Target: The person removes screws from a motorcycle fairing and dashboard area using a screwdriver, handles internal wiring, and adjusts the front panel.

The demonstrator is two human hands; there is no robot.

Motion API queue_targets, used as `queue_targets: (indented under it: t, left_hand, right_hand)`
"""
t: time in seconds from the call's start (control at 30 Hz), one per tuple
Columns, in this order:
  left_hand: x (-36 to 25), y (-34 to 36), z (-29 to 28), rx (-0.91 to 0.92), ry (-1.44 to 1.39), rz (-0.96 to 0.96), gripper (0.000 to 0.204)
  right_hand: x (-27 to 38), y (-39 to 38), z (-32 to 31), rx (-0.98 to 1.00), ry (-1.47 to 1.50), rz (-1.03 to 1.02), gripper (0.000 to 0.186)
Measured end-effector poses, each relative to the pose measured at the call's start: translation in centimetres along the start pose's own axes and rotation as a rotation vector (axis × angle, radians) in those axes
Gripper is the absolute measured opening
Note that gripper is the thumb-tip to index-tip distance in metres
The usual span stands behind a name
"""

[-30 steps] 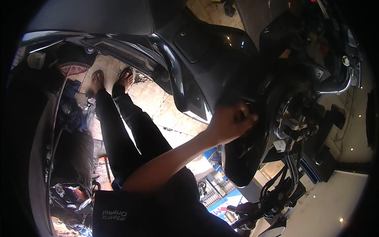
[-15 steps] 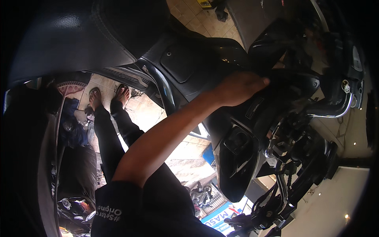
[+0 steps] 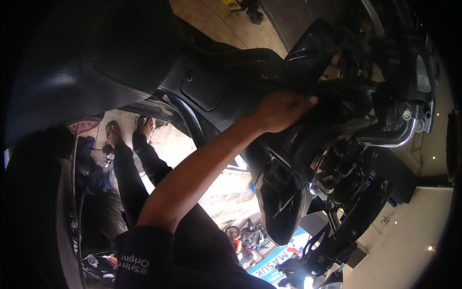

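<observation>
So the person's got one bare hand [image 3: 279, 111] up on the scooter's black body panel [image 3: 216, 91], the arm coming up from the lower edge out of a dark sleeve [image 3: 144, 255]. Which hand it is can't be told for sure; it looks like the right. Its fingers [image 3: 303, 102] lie together, flat against the panel's edge near the middle of the view, not wrapped around anything. Just beside it sits a chrome tube [image 3: 399, 139]. Below, the person's legs and sandalled feet [image 3: 127, 130] rest on the tiled floor [image 3: 216, 19].
</observation>
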State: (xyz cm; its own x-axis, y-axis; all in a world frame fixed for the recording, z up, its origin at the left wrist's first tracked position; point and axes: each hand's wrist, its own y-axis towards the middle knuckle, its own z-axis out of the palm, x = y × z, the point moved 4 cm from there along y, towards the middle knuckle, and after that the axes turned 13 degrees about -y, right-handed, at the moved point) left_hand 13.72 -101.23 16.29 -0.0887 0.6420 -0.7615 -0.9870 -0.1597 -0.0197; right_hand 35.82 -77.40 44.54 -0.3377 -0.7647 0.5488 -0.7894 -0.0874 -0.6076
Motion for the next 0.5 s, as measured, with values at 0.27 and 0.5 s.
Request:
queue_targets:
  t: [0.27,0.5]
  left_hand:
    - [-0.3,-1.4,-1.0,-0.15,0.02,-0.338,0.078]
    - [-0.4,-1.4,-0.6,-0.213,0.071,-0.443,0.067]
  right_hand:
    - [0.2,-0.9,-0.8,0.02,-0.009,0.03,0.078]
    - [-0.1,0.2,-1.4,0.069,-0.009,0.006,0.081]
